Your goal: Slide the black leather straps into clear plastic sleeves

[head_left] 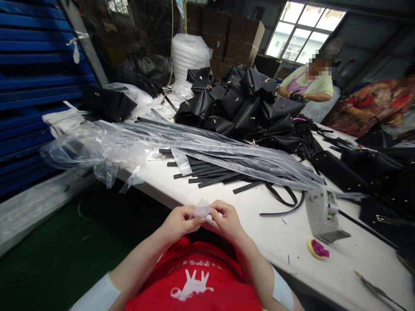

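Close to my body, at the near edge of the white table (253, 233), both hands pinch one small piece of translucent white plastic film (202, 210). My left hand (180, 222) grips its left side between thumb and fingers. On the other side my right hand (226, 219) has its fingers closed on the film. Just beyond my hands lie black straps (214, 170), several of them inside long clear plastic sleeves (227, 151). A loose black strap (282, 212) curls to the right of them.
Black bags (240, 103) with gold fittings are heaped at the back. A tape dispenser (326, 216), a yellow tape roll (317, 249) and scissors (378, 287) lie on the right. Clear plastic bags (97, 149) hang over the left edge. Two people (311, 84) work across the table.
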`<action>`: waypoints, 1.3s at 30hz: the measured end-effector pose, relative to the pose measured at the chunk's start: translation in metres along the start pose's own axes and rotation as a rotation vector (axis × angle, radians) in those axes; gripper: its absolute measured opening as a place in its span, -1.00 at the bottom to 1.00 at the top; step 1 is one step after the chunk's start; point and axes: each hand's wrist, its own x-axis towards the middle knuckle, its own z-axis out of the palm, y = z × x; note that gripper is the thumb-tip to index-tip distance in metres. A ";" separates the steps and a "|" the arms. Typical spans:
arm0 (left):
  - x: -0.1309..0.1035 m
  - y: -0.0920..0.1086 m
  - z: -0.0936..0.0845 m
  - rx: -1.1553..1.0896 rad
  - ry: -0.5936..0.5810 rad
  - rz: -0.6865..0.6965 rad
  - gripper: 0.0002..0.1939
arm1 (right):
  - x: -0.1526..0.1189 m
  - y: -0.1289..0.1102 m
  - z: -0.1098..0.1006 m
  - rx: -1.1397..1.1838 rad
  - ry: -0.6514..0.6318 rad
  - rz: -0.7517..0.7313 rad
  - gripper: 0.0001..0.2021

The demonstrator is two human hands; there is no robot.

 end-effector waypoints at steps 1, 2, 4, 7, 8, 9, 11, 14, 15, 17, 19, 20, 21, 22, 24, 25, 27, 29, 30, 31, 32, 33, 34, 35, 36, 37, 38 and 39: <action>0.000 0.000 0.000 0.047 -0.067 0.015 -0.63 | 0.001 -0.001 0.000 0.010 0.023 0.004 -0.80; -0.001 0.000 0.001 0.092 -0.125 0.025 -0.62 | 0.002 -0.002 0.000 0.025 0.043 0.007 -0.82; -0.002 0.000 0.003 0.161 -0.195 0.031 -0.59 | 0.003 -0.002 0.000 0.053 0.079 0.004 -0.84; -0.005 0.001 0.006 0.186 -0.204 0.041 -0.59 | 0.005 0.000 -0.002 0.060 0.106 -0.005 -0.86; -0.006 0.002 0.006 0.189 -0.208 0.050 -0.60 | 0.005 0.001 -0.002 0.052 0.109 -0.007 -0.85; -0.007 0.003 0.006 0.202 -0.210 0.063 -0.61 | 0.005 0.001 -0.002 0.041 0.110 -0.006 -0.84; -0.008 0.006 0.005 0.254 -0.212 0.085 -0.63 | 0.004 0.001 -0.002 0.013 0.110 -0.005 -0.80; -0.010 0.013 0.003 0.298 -0.218 0.146 -0.67 | 0.002 0.000 0.001 -0.008 0.096 -0.014 -0.74; -0.010 0.016 0.003 0.282 -0.229 0.183 -0.69 | 0.002 -0.001 0.002 0.000 0.088 -0.016 -0.73; -0.011 0.020 0.003 0.225 -0.268 0.249 -0.73 | 0.001 -0.001 0.005 0.043 0.083 -0.016 -0.71; -0.011 0.022 0.004 0.180 -0.309 0.258 -0.71 | 0.002 -0.001 0.007 0.109 0.077 -0.010 -0.67; -0.011 0.022 0.005 0.168 -0.313 0.243 -0.70 | 0.003 -0.001 0.006 0.135 0.071 -0.014 -0.65; -0.011 0.020 0.005 0.160 -0.301 0.221 -0.68 | 0.003 -0.001 0.005 0.152 0.060 -0.024 -0.64; -0.011 0.019 0.005 0.153 -0.271 0.198 -0.65 | 0.003 -0.002 0.003 0.160 0.051 -0.038 -0.66; -0.011 0.014 0.003 0.132 -0.174 0.145 -0.61 | 0.002 -0.005 -0.005 0.162 0.066 -0.071 -0.73; -0.010 0.012 0.001 0.113 -0.120 0.114 -0.59 | 0.001 -0.007 -0.009 0.163 0.083 -0.086 -0.75; -0.009 0.008 -0.003 0.065 -0.042 0.062 -0.58 | -0.001 -0.014 -0.016 0.153 0.086 -0.112 -0.74; -0.007 0.005 -0.007 0.031 -0.017 0.037 -0.59 | -0.004 -0.022 -0.019 0.078 0.006 -0.144 -0.71; -0.006 0.003 -0.009 0.027 -0.021 0.037 -0.60 | -0.004 -0.025 -0.018 0.023 -0.049 -0.161 -0.68; -0.006 0.003 -0.009 0.033 -0.032 0.042 -0.61 | -0.004 -0.027 -0.016 -0.028 -0.096 -0.173 -0.66; -0.006 0.002 -0.010 0.045 -0.041 0.048 -0.62 | -0.004 -0.028 -0.014 -0.062 -0.124 -0.177 -0.70; -0.006 0.001 -0.010 0.061 -0.052 0.053 -0.63 | -0.004 -0.028 -0.010 -0.074 -0.134 -0.174 -0.78; -0.006 0.001 -0.010 0.082 -0.064 0.058 -0.63 | -0.004 -0.027 -0.007 -0.064 -0.132 -0.166 -0.87; -0.006 0.000 -0.010 0.108 -0.075 0.067 -0.64 | -0.003 -0.026 -0.004 -0.042 -0.128 -0.155 -0.93; -0.007 0.000 -0.010 0.133 -0.087 0.081 -0.66 | -0.003 -0.024 -0.002 -0.016 -0.129 -0.140 -0.91; -0.007 -0.001 -0.010 0.157 -0.106 0.104 -0.70 | -0.003 -0.022 0.000 0.005 -0.141 -0.123 -0.89; -0.008 -0.001 -0.010 0.178 -0.135 0.130 -0.74 | -0.002 -0.020 0.001 0.020 -0.165 -0.104 -0.88; -0.008 -0.002 -0.011 0.199 -0.173 0.155 -0.76 | -0.001 -0.017 0.002 0.029 -0.202 -0.082 -0.87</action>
